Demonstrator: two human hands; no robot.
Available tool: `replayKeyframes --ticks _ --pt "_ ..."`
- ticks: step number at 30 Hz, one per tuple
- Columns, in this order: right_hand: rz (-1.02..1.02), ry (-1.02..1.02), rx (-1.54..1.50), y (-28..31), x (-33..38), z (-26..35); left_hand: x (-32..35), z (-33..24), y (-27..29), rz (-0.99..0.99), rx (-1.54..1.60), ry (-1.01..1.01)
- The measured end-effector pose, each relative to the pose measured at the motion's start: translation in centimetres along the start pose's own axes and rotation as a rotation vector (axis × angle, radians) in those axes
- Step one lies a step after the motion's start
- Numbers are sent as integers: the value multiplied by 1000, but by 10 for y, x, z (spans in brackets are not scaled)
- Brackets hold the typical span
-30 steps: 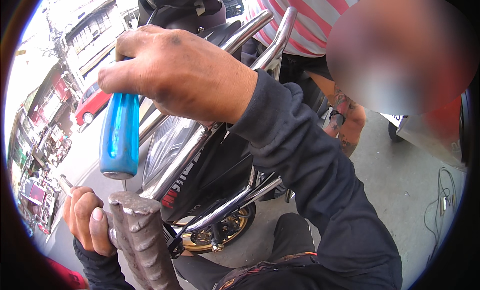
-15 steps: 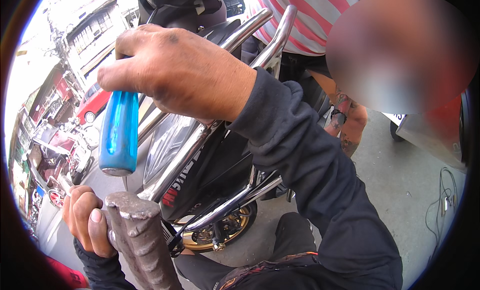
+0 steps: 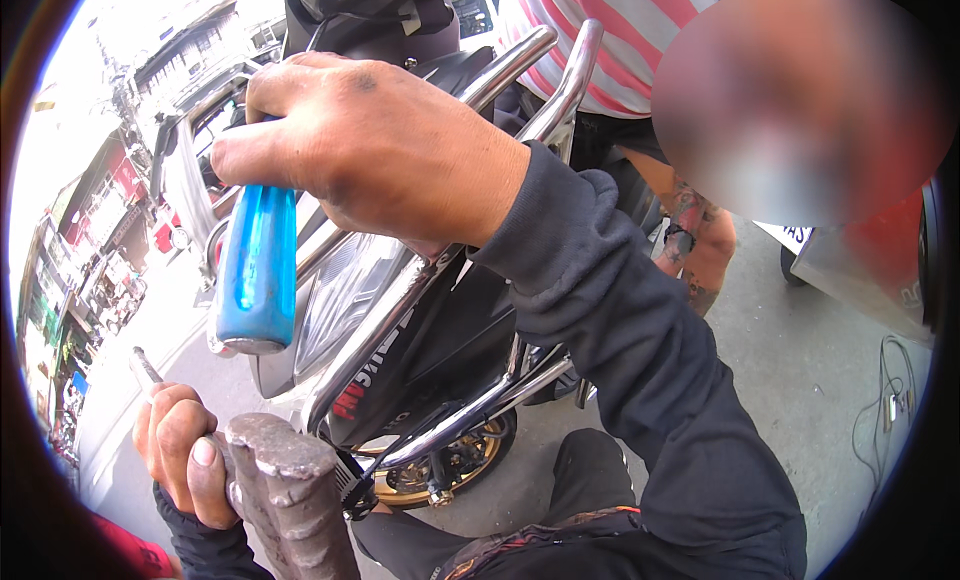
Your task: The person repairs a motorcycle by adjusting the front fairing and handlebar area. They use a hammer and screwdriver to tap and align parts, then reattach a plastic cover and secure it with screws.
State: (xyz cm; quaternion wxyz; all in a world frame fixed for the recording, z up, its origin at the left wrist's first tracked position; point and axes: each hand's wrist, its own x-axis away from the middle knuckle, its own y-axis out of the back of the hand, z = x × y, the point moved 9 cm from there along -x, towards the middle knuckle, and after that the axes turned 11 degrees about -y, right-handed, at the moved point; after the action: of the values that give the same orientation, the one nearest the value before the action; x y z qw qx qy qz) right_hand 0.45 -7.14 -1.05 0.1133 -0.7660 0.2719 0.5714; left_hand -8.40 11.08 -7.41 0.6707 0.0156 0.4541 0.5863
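Note:
My right hand (image 3: 375,150) is closed around the upper part of a blue, translucent handle (image 3: 257,270) that looks like a screwdriver's. Its butt end points down toward me, and the hand hides where the shaft begins. At the lower left, my left hand (image 3: 180,450) grips the rod of a hammer (image 3: 285,490), whose heavy, rough metal head has ridged sides. The rod's tip (image 3: 145,365) sticks out past the fingers. The hammer head is below the blue handle, apart from it. Beyond my right hand stands a motorcycle (image 3: 420,370) with chrome bars (image 3: 375,310).
A person in a pink-and-white striped shirt (image 3: 610,40) stands beyond the motorcycle. Its gold-rimmed wheel (image 3: 470,460) rests on grey pavement. A dark cable (image 3: 880,410) lies on the ground at right, near a red and grey vehicle (image 3: 860,270). Street vehicles and buildings are at left.
Both hands have shifted slightly right and down in view, with the hammer head a little lower. At the left, a light-coloured vehicle now shows behind the blue handle. Both grips stay the same.

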Motion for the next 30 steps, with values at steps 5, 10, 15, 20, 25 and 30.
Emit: replayKeyframes --ticks 5,10,15,20,25,30 --pt "-20 28 15 4 -2 4 -5 -7 -5 -26 -121 -133" --pt "13 36 52 3 -4 7 -3 -1 -9 -35 -139 -107" --pt "-4 54 67 3 -5 9 -2 3 -10 -42 -151 -116" --pt "-6 79 154 -3 -8 11 2 5 -11 -60 -157 -145" --pt "8 81 168 -4 -13 9 6 13 -13 -99 -167 -155" --pt "34 90 159 -2 -13 12 14 20 -14 -120 -130 -136"
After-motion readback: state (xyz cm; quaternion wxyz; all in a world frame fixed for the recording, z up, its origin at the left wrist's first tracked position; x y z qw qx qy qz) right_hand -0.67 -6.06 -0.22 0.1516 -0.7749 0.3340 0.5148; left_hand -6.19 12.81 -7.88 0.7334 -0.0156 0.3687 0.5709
